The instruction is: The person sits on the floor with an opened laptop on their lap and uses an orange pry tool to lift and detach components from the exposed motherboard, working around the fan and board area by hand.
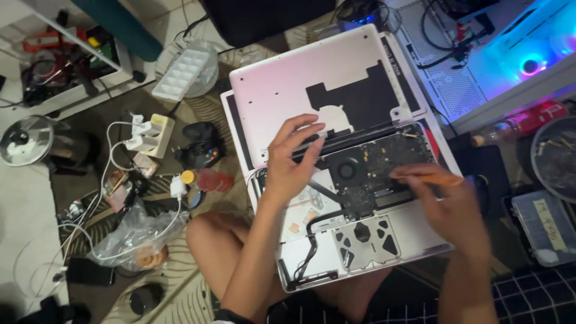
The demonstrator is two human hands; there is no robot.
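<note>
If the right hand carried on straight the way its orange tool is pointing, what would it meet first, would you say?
The right hand points its orange tool leftward across the opened laptop. The tip already seems to be at the dark circuit board; going on, it would probably reach the round fan. Blur leaves height unclear.

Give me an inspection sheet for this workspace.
Surface: patterned mat on the floor; opened laptop rests on the person's lap.
Job's things: circuit board and fan exposed; bottom cover lies behind.
Clutter: game controller, ice tray, plastic bag.
Grippers: left hand on the laptop's edge; right hand holds an orange tool, blurred.
Cables: white cables at the power strip.
Surroundings: lit computer case, red bottle.
</note>
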